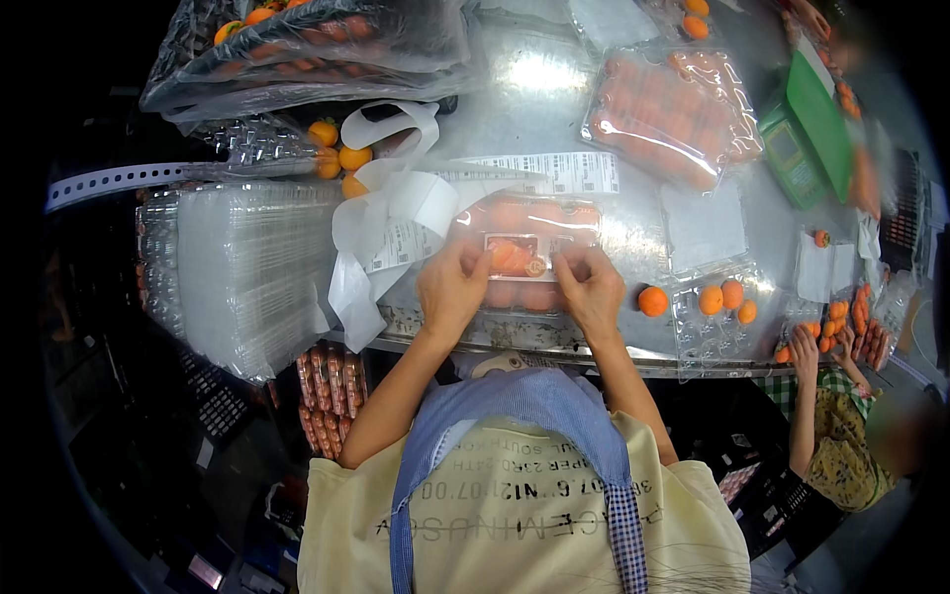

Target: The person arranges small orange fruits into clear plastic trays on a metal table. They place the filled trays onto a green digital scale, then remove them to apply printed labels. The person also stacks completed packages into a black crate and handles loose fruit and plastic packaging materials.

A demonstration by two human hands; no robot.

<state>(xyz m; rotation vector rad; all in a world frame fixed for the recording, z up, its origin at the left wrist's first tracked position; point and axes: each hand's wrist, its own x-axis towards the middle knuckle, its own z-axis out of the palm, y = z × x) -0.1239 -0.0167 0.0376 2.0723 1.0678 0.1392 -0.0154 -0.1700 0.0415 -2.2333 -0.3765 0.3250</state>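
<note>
In front of me a transparent plastic clamshell pack (523, 297) of orange fruit lies on the metal table. A rectangular printed label (512, 256) with a picture lies over the middle of its lid. My left hand (449, 286) pinches the label's left edge between thumb and fingers. At the opposite edge, my right hand (592, 286) pinches it the same way. Whether the label is fully stuck down cannot be told. Behind the pack runs a strip of printed labels (579, 172), joined to curled white backing paper (430, 197) beside my left hand.
Stacked empty plastic trays (245, 260) stand at left, below bagged fruit (312, 52). Filled packs (660, 119) lie back right, near a green scale (794, 152). A loose persimmon (653, 301) and an open tray (705, 334) sit at right. Another person's hands (805, 353) handle fruit farther right.
</note>
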